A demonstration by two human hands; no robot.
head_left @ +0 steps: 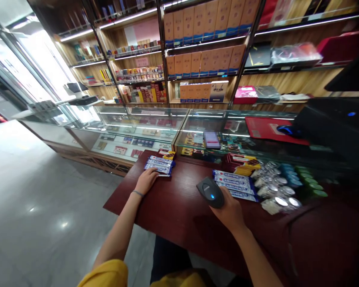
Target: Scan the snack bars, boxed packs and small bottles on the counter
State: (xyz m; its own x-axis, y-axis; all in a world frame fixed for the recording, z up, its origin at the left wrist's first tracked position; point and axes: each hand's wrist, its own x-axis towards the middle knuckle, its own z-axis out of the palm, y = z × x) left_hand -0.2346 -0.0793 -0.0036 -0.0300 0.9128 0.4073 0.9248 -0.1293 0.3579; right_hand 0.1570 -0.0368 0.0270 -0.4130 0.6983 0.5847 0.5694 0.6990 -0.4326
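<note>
Yellow sleeve [107,274] up closest, and beyond it stretches the dark red table [170,211]! On top lie the right packet row [235,183], blue and white, and the matching left packet row [159,162]. Left hand [146,181] rests unclenched, touching its row; right hand [231,209] is wrapped round a black scanner [208,191].

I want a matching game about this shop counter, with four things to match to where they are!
Things:
1. barcode scanner
2. computer mouse
3. left hand
4. tall orange-brown boxes

Places:
A. on the wall shelves
B. in the right hand
C. on a red mat
D. touching blue-and-white packets

Right pairs: 1-B, 2-C, 3-D, 4-A
</note>
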